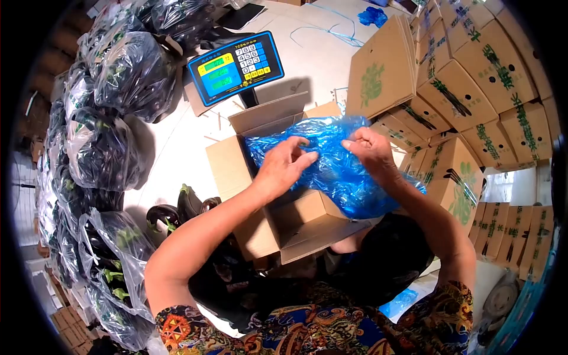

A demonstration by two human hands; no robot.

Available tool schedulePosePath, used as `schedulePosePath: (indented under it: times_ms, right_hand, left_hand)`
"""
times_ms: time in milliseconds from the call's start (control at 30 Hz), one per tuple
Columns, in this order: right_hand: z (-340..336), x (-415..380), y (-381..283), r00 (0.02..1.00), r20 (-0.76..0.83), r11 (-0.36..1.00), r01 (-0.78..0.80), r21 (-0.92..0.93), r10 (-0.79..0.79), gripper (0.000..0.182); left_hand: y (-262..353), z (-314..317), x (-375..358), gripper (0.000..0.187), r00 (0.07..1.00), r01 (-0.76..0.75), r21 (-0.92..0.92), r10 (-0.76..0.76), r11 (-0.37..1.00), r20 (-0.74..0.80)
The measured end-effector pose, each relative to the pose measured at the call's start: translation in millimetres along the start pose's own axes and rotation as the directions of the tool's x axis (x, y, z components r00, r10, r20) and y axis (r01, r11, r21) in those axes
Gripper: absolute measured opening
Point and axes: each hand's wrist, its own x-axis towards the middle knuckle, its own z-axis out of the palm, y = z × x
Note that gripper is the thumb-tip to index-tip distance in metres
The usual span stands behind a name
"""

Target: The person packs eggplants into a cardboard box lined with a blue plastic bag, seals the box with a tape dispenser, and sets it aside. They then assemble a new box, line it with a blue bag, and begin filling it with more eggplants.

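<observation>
A crumpled blue plastic bag (337,163) lies partly inside and partly over an open cardboard box (245,195) in front of me. My left hand (285,165) is closed at the bag's left part, thumb and fingers curled together on the film. On the upper right part, my right hand (373,151) pinches the bag between thumb and bent fingers. The box flaps stand spread outward, and bare cardboard shows in its near end. Some of the bag hangs past the box's right side, below my right forearm.
Behind the box stands a digital scale display (236,68). Clear bags of eggplants (103,148) are piled along the left, and loose eggplants (163,219) lie beside the box. Stacked printed cartons (473,71) rise at the right. Blue strapping (331,29) lies on the floor.
</observation>
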Motion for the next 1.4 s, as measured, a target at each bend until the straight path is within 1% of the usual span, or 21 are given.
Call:
schedulePosePath:
  times_ms: [33,67,100,167,233,300,333,400,533,633,700,867,900,967,1033,1100,1133,1167,1233,1333,1400]
  right_hand:
    - [0.0,-1.4,-2.2,1.0,0.006,0.997,0.001,-0.078,0.0,0.02]
    - [-1.2,-3.8,-7.4,0.961,0.074,0.912,0.275,-0.305,-0.266,0.022]
    - [-1.1,-8.1,-16.2,0.983,0.11,0.972,0.161,-0.172,-0.144,0.021]
    - [1.9,-17.5,-32.0,0.969,0.234,0.991,-0.107,0.084,0.085,0.02]
    - [2.5,-19.4,-32.6,0.972,0.223,0.983,-0.103,0.151,0.068,0.021]
    - [0.8,-18.6,-30.2,0.961,0.252,0.944,-0.181,0.277,0.111,0.021]
    - [1.8,-18.3,-30.7,0.948,0.291,0.903,-0.233,0.361,0.128,0.021]
    - [0.3,-16.6,-24.4,0.937,0.324,0.912,-0.243,0.33,0.132,0.02]
    - [-0.1,-9.4,-25.6,0.955,0.275,0.924,-0.204,0.324,0.114,0.022]
    - [-5.3,-8.6,-20.0,0.965,0.218,0.878,-0.228,0.421,0.146,0.024]
    - [-5.9,-5.1,-15.7,0.964,0.221,0.886,-0.23,0.402,0.15,0.025]
    - [12.1,-8.7,-49.2,0.974,0.201,0.869,-0.186,0.458,0.102,0.023]
    - [16.0,-8.2,-51.6,0.978,0.193,0.866,-0.163,0.473,0.078,0.021]
    - [20.9,-1.8,-46.3,0.981,0.183,0.746,-0.17,0.644,0.066,0.012]
    - [19.7,7.2,-36.0,0.982,0.184,0.655,-0.167,0.737,0.044,0.005]
    - [4.5,17.5,-24.4,0.98,0.199,0.616,-0.16,0.771,0.005,0.005]
    - [0.3,20.1,-25.6,0.981,0.193,0.591,-0.176,0.787,0.035,0.008]
    - [-3.6,26.4,-19.3,0.986,0.164,0.625,-0.136,0.769,0.012,0.007]
    - [-8.8,32.1,-15.9,0.992,0.124,0.817,-0.054,0.574,-0.021,0.007]
    - [-3.1,37.1,-21.6,0.997,0.074,0.826,-0.046,0.562,0.005,0.005]
    - [-7.2,48.3,-15.5,0.982,0.186,0.733,-0.095,0.673,-0.043,0.004]
  left_hand:
    - [-6.7,11.8,6.9,0.051,0.992,0.116,-0.126,-0.11,0.985,0.055]
    - [-14.0,19.8,12.6,0.065,0.984,0.161,-0.16,-0.147,0.974,0.1]
    - [-5.9,23.3,13.6,0.072,0.971,0.22,-0.221,-0.192,0.95,0.138]
    - [-1.7,33.9,13.2,0.077,0.974,0.212,-0.215,-0.188,0.953,0.127]
    - [-5.8,40.3,13.7,0.077,0.964,0.236,-0.272,-0.19,0.933,0.186]
    - [-5.5,49.6,9.3,0.057,0.978,0.199,-0.435,-0.148,0.878,0.149]
    - [-5.0,49.2,9.7,0.047,0.977,0.197,-0.397,-0.145,0.896,0.158]
    - [-4.2,47.6,11.1,0.029,0.974,0.193,-0.319,-0.142,0.928,0.176]
    - [-12.5,31.6,11.7,0.007,0.971,0.229,-0.633,-0.221,0.74,0.093]
    - [-7.9,-2.1,5.7,0.007,0.952,0.243,-0.716,-0.301,0.654,0.048]
    - [-12.8,-19.8,6.4,0.007,0.937,0.226,-0.779,-0.35,0.585,0.009]
    - [-9.1,-56.7,14.3,0.012,0.955,0.088,-0.865,-0.287,0.495,-0.067]
    - [5.8,-60.3,14.4,0.012,0.934,0.034,-0.892,-0.332,0.45,-0.132]
    - [0.2,-77.8,9.4,0.012,0.942,0.012,-0.895,-0.305,0.445,-0.139]
    - [-1.8,-89.9,-3.6,0.013,0.947,0.068,-0.848,-0.301,0.526,-0.111]
    - [-26.6,-106.4,-20.3,0.012,0.962,0.2,-0.538,-0.269,0.819,-0.052]
    - [-39.4,-113.0,-32.0,0.013,0.993,0.081,-0.259,-0.1,0.962,-0.059]
    - [-49.6,-118.5,-44.9,0.015,0.995,0.046,-0.045,-0.049,0.998,-0.083]
    - [-78.2,-130.2,-62.5,0.015,0.99,0.012,0.103,0.003,0.995,-0.143]
    - [-77.3,-134.6,-85.8,0.014,0.976,0.071,0.245,-0.017,0.967,-0.217]
    - [-76.2,-127.1,-90.6,0.011,0.971,0.04,0.369,0.05,0.928,-0.232]
